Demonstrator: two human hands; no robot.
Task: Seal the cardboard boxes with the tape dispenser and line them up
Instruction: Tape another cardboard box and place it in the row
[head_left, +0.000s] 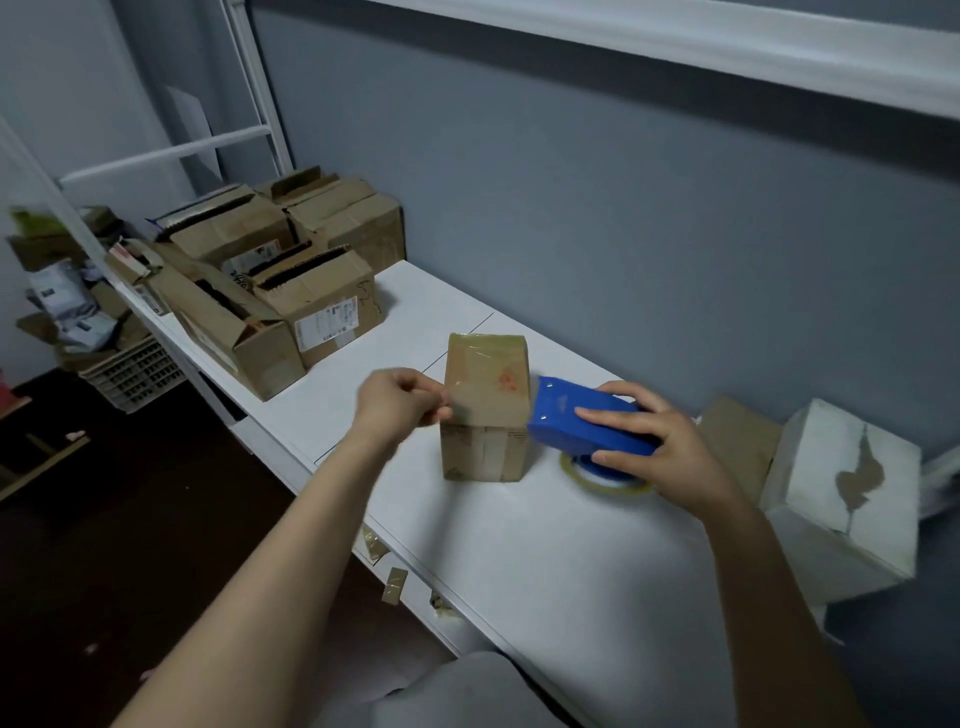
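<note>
1. Small box (485, 410): brown card, stands upright on end mid-bench, near frame centre. Glossy tape runs over its top and down the front, with more tape bands low on the front. There's a red smudge on the upper face.
2. L hand (400, 402), at the box's 9 o'clock: fingers curled, thumb and forefinger pinch at the box's left edge. Blur hides whether it has tape or card.
3. R hand (660, 441), at the box's 3 o'clock: wrapped round the blue tape dispenser (587, 423), whose nose touches the box's right side. Its tape roll (602, 478) sits under it, on the white bench (519, 545).
4. Pile of worn boxes (291, 280) at 10 o'clock, some w/ open flaps.
5. White-wrapped box (841, 493) at 3 o'clock, w/ a torn patch.
6. Tape scraps (393, 584) hang on the bench front edge, at 7 o'clock.
</note>
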